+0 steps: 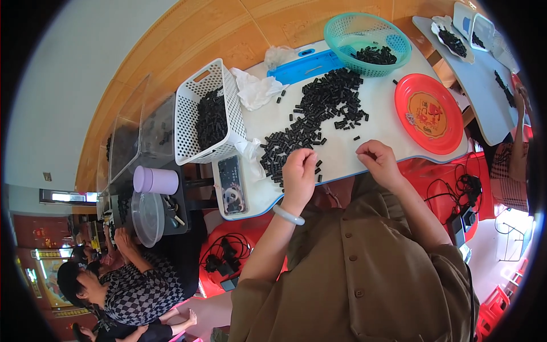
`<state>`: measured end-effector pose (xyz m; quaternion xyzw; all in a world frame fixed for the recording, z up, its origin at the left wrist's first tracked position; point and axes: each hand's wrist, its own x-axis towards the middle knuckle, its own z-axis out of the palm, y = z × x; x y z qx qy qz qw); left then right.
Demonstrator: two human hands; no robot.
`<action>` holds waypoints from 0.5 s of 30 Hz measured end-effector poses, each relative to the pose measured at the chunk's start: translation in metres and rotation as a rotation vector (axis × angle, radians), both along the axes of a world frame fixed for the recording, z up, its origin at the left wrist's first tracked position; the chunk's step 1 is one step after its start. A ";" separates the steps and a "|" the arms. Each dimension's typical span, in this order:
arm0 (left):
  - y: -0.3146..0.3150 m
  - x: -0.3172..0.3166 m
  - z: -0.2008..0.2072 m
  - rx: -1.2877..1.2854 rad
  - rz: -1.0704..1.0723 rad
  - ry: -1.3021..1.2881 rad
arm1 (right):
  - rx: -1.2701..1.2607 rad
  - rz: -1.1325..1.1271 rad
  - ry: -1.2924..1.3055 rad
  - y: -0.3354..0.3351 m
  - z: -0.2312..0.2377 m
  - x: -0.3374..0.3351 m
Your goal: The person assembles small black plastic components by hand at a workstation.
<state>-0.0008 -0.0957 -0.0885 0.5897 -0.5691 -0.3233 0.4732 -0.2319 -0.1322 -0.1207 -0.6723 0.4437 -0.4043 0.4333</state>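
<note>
A large heap of small black cylindrical pieces [325,102] spreads over the white table [379,114] before me. My left hand [299,174], with a pale bangle at its wrist, is at the heap's near edge, fingers curled and thumb against the forefinger. Over the table's front edge, to the right, is my right hand [380,164], its thumb and forefinger pinched together. Whatever either hand may hold is too small or hidden to make out. One loose black piece [356,138] lies just beyond my right hand.
A white perforated basket [185,128] of black pieces stands at left, a phone [231,185] nearer. A green colander [370,69] and a red plate [450,108] occupy the far right. A blue tray [307,67] lies at the back. Other people [137,290] sit at neighbouring tables.
</note>
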 end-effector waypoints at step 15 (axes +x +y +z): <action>-0.055 -0.019 -0.023 -0.180 -0.136 -0.923 | -0.109 -0.034 0.014 0.006 0.006 -0.002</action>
